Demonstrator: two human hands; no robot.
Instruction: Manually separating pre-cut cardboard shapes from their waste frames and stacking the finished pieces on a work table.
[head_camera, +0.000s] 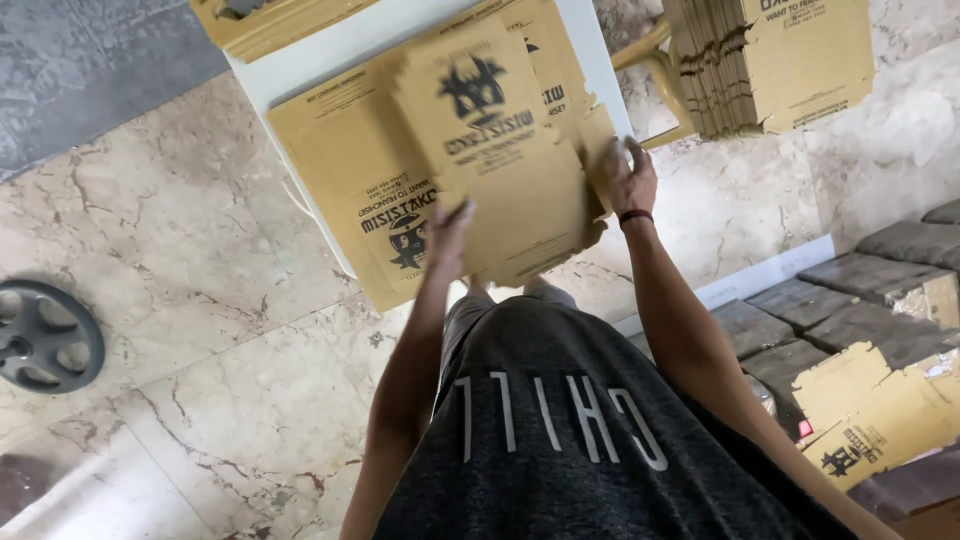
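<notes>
The cardboard sheet (500, 150) is motion-blurred and hides the left hand's fingers (455, 225).

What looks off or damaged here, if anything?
The flat cardboard blank held between the left hand and right hand lies askew over the blank beneath, blurred. Its edge by the right hand looks ragged. A loose folded blank lies crooked at lower right. A dark wheel-like disc sits alone on the marble floor.
</notes>
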